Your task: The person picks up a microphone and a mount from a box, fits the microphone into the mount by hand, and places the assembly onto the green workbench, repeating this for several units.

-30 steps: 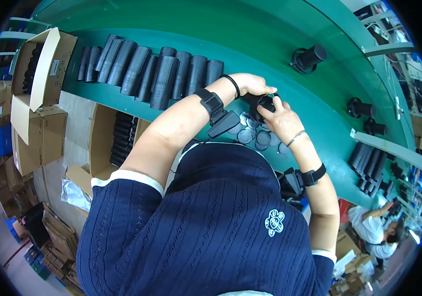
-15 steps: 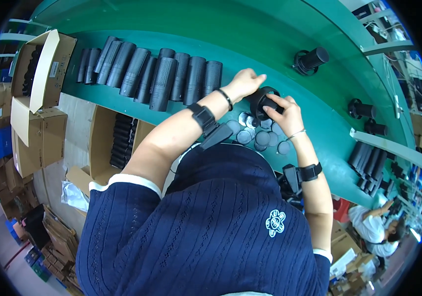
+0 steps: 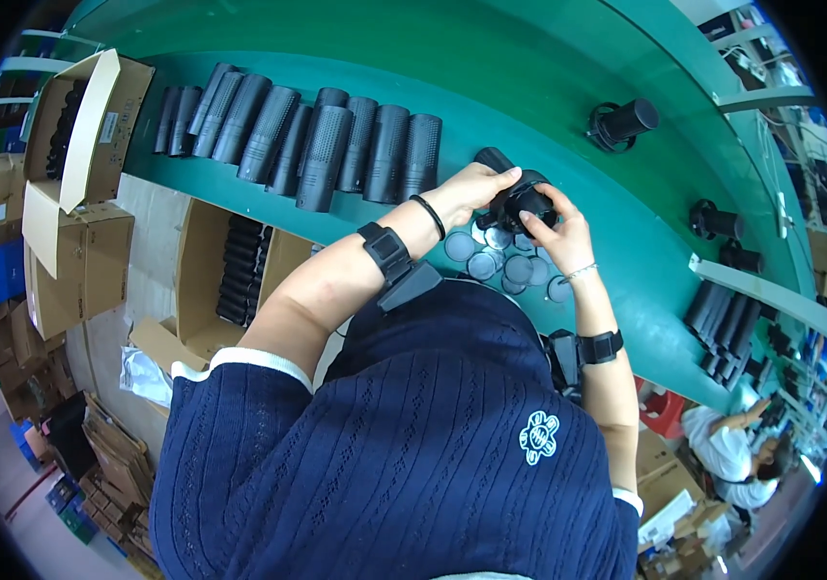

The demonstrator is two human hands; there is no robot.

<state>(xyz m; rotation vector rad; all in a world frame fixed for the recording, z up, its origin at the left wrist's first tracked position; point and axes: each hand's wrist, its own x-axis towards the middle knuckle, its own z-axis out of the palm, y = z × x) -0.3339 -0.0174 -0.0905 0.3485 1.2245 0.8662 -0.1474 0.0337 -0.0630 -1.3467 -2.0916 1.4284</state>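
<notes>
Both my hands are together over the green bench, at a black round fitting (image 3: 527,184) with a ring-like rim. My right hand (image 3: 565,232) grips it from the right, thumb on its near face and fingers curled over the top. My left hand (image 3: 471,188) closes on its left side, with the fingers partly hidden. Beyond the left hand sticks out a black cylinder end (image 3: 493,157); whether it is joined to the fitting I cannot tell. Just below lie several round, clear-grey discs (image 3: 518,269), loosely spread on the bench.
Several black perforated tubes (image 3: 325,159) lie side by side at the left of the green bench (image 3: 645,261). Black cylinders with ring bases (image 3: 623,124) stand at the far right. Open cardboard boxes (image 3: 85,261) are at the left. Another person (image 3: 723,445) is at the lower right.
My left hand has come down and right onto the black fitting, where before it was apart with its thumb out. The fitting has turned, and a cylinder end now shows.
</notes>
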